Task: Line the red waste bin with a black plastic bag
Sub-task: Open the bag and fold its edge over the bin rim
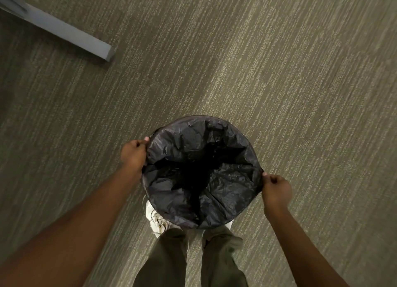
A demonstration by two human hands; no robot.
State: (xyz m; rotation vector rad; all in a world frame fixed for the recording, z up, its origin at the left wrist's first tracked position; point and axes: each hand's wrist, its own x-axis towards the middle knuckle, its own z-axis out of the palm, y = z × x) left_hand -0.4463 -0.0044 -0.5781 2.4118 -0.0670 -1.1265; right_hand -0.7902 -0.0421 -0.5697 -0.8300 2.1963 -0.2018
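Note:
A black plastic bag [202,170] hangs open in a round mouth below me, crumpled and dark in its middle. The bag covers the whole rim, so no red of the waste bin shows. My left hand [133,153] pinches the bag's edge at the left side of the rim. My right hand [276,190] pinches the edge at the right side. Both arms reach in from the bottom of the view.
Grey-green striped carpet [279,71] lies all around. A pale grey bar or furniture foot [64,32] crosses the upper left. My legs in olive trousers [171,256] and a pale shoe [156,219] stand just behind the bag.

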